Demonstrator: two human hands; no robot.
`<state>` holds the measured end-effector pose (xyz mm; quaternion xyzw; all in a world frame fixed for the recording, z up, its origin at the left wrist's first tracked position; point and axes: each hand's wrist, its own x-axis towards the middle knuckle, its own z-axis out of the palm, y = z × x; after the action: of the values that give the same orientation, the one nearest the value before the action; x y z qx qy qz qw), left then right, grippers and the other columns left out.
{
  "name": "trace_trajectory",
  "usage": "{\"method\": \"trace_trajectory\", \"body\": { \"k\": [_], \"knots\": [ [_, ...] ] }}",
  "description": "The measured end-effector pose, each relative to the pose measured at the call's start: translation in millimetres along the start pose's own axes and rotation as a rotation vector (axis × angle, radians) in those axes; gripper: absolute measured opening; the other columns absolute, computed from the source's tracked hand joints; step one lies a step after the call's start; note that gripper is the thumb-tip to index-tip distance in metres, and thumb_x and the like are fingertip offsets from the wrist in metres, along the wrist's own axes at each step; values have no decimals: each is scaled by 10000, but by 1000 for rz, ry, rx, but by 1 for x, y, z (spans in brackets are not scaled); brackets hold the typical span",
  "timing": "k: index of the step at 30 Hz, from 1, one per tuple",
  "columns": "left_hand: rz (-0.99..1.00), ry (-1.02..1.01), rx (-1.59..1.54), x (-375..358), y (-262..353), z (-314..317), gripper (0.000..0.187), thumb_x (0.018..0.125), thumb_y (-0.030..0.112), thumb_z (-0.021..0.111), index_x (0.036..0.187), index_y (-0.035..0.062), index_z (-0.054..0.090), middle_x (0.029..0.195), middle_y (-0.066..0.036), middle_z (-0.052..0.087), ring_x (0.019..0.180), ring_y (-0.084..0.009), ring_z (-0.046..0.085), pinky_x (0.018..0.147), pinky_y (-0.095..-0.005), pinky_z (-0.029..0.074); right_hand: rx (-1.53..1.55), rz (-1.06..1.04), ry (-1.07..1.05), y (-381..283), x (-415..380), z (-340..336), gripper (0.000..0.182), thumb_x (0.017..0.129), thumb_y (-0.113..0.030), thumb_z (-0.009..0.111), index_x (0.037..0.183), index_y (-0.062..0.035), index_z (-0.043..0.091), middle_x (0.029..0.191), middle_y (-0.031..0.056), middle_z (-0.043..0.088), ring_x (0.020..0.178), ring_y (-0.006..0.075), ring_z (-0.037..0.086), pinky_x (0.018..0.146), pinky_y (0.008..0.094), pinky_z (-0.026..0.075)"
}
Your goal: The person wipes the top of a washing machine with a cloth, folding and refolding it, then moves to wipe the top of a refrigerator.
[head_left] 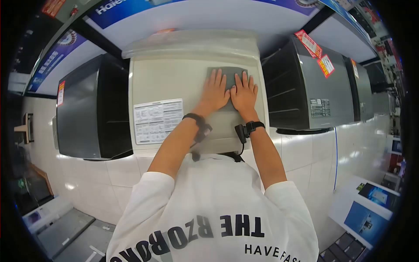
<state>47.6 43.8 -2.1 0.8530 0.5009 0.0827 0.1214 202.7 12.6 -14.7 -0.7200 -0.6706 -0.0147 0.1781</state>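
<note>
A grey cloth (228,106) lies flat on the cream top of a large appliance (168,81), towards its right side. Pressed down on the cloth's left part is my left hand (214,92), fingers stretched out and pointing away from me. Beside it, my right hand (244,94) rests on the cloth's right part with its fingers spread. The two thumbs nearly meet over the middle of the cloth. A printed white label sheet (158,121) is stuck on the appliance top, left of my hands. Each wrist wears a black band.
Clear plastic wrap (192,46) is bunched along the appliance's back edge. A dark grey appliance (78,109) stands to the left. Another dark appliance (325,87) with red price tags (326,66) stands to the right. Light floor tiles (301,150) show around them.
</note>
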Motion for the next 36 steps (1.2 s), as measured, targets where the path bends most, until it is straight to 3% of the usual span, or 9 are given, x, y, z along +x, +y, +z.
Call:
{"method": "trace_trajectory", "body": {
  "k": [5,8,15,18,24,27,30,36],
  "knots": [
    [83,-38,-13,20,37,8,715,991,457,456,1557,38,332,1675,-193,174,1563,-361,108,1230,-534,182,-95,42,-25,44,-8,-24,532,967,-364,482,1468,-191,530,1594,121,389,1483,422,296,1151,650,261],
    [182,-106,-5,17,33,3,743,994,508,469,1566,56,326,1680,-188,157,1566,-354,97,1228,-540,187,-78,-45,-41,65,-15,-24,549,972,-366,474,1494,-195,492,1602,123,373,1491,421,282,1154,649,264],
    [247,-300,17,-44,8,-31,732,1011,515,486,1576,82,317,1692,-147,143,1571,-317,95,1204,-610,198,47,-115,-257,71,-42,-54,697,979,-553,504,1528,-131,425,1640,152,286,1525,399,208,1158,644,259],
    [291,-265,28,-78,0,-33,682,1022,478,493,1563,92,344,1689,-125,172,1568,-298,128,1183,-640,216,79,-162,-355,69,-67,-69,781,943,-594,557,1541,-116,403,1657,147,246,1537,383,184,1154,669,242],
    [315,-292,-52,-120,13,-47,513,1021,429,513,1415,102,539,1571,-112,410,1495,-260,319,1111,-652,322,45,-204,-476,64,-112,-94,897,863,-627,659,1553,-123,385,1669,144,224,1535,403,178,1135,721,207],
    [338,-341,-45,-130,25,-59,484,985,425,567,1325,82,599,1450,-134,509,1436,-287,387,1084,-640,348,3,-230,-521,57,-128,-108,936,817,-633,697,1548,-132,395,1663,146,242,1531,411,188,1157,681,219],
    [499,-278,77,-140,26,-40,492,947,432,614,1277,67,613,1383,-161,525,1411,-314,402,1071,-630,357,-29,-252,-560,40,-142,-126,953,779,-594,745,1544,-141,402,1657,136,258,1527,398,215,1174,651,232],
    [544,-21,-167,-167,20,-26,684,873,501,673,1376,54,551,1517,-172,439,1428,-308,388,1060,-609,365,-10,-162,-587,17,-178,-134,979,724,-477,835,1543,-157,404,1649,124,275,1527,378,227,1172,636,266]
  ]
}}
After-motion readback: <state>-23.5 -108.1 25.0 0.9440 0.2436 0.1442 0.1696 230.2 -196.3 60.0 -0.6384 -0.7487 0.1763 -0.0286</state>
